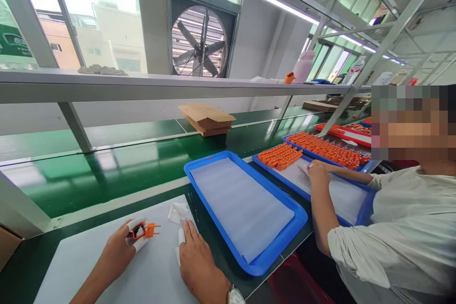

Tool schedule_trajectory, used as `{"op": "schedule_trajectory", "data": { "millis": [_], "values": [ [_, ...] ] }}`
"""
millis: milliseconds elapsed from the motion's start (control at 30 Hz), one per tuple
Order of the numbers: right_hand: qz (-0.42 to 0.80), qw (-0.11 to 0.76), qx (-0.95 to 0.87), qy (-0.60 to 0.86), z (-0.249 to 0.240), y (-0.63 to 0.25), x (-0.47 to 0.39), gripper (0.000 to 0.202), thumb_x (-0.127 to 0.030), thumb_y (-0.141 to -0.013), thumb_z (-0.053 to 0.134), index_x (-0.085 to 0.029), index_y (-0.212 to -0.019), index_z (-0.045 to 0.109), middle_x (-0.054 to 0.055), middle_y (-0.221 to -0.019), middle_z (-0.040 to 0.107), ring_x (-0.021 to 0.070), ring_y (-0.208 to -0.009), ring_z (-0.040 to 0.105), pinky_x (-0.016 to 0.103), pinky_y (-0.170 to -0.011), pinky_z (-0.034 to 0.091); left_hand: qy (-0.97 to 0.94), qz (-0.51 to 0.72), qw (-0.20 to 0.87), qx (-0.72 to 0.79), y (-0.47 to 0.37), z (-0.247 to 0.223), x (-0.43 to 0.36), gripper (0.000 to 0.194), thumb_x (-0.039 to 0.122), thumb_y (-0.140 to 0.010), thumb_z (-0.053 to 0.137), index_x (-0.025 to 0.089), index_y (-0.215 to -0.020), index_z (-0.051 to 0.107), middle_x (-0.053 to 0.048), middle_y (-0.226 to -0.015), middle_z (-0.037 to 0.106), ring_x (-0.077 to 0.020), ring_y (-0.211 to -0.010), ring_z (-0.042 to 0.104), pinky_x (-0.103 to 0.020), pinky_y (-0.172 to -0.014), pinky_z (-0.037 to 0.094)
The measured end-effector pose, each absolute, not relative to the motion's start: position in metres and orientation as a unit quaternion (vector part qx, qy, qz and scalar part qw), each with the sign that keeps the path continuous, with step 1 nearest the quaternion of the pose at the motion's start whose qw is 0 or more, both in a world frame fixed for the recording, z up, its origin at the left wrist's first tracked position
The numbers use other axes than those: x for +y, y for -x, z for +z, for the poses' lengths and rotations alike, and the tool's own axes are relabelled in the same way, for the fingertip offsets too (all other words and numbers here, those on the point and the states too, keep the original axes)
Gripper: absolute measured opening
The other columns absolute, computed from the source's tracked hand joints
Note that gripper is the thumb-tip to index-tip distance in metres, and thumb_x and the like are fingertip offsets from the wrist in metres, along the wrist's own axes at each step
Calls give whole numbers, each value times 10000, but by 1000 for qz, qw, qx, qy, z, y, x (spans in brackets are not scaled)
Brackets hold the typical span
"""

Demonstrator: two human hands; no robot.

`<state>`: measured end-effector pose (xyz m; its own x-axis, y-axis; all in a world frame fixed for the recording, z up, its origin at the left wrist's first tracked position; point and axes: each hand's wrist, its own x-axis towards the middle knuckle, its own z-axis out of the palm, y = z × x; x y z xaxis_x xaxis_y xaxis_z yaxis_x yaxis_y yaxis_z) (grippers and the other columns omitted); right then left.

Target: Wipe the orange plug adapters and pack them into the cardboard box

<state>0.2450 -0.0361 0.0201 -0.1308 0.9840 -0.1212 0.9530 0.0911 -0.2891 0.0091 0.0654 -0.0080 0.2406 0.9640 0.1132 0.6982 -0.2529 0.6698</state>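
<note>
My left hand, with white covers on some fingertips, holds a small orange part with a dark opening and thin pins pointing right. The part is above a white sheet. To its right, my right hand lies palm down at the sheet's edge, fingers extended, thumb side covered in white, a watch on the wrist. A crumpled white tissue touches or lies just beyond its fingertips.
A blue tray lined with white paper lies right of my hands. Beyond it, a person reaches over another blue tray with orange parts. A cardboard stack sits behind, under a shelf.
</note>
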Motion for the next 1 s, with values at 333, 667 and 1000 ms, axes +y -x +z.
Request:
{"op": "schedule_trajectory", "data": {
  "millis": [333, 667, 1000],
  "values": [
    [156, 112, -797, 572, 59, -237, -31, 335, -134, -884, 539, -79, -1146, 742, 180, -1603, 373, 330, -1483, 360, 458, -1233, 319, -732, 340, 259, 530, 8, 10, 25, 462, 322, -834, 647, 311, -1295, 638, -27, -1190, 697, -187, -816, 681, -318, -762, 604],
    [370, 212, -775, 467, 84, -191, 27, 482, -265, -885, 629, -275, -1366, 589, 44, -1138, 713, 198, -909, 675, 341, -843, 556, -719, 413, 268, 489, 20, 7, 20, 341, 312, -902, 637, 261, -1239, 622, -77, -1096, 635, -182, -800, 635, -295, -618, 566],
    [639, 308, -568, 419, 32, -193, 51, 444, -446, -893, 682, -164, -1235, 653, 50, -792, 763, 194, -709, 719, 382, -737, 601, -594, 387, 527, 468, 27, 16, 22, 455, 335, -883, 681, 262, -1324, 596, -83, -1200, 688, -219, -1008, 685, -352, -860, 611]
  ]
}}
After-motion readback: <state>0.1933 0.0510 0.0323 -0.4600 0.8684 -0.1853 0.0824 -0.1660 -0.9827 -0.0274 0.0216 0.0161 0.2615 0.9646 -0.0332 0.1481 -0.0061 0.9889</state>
